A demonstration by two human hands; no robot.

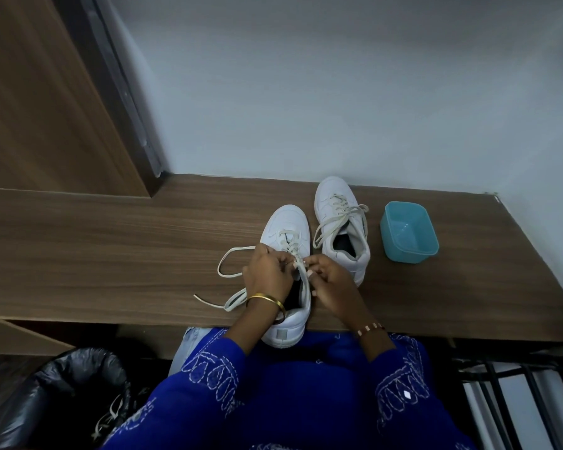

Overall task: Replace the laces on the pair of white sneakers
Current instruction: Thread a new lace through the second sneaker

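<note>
Two white sneakers stand on a wooden table (111, 248). The near sneaker (285, 222) lies toe away from me, its heel over the table's front edge. My left hand (267, 274) and my right hand (330, 279) meet over its tongue, each pinching the cream lace (233, 271). That lace loops out to the left across the table. The far sneaker (343, 228) sits to the right, laced, with loose lace ends draped over its sides.
A small turquoise plastic tub (408, 232) stands right of the far sneaker. A bin with a black liner (62, 391) sits on the floor at lower left, with laces in it. A black wire rack (517, 394) is at lower right. A grey wall backs the table.
</note>
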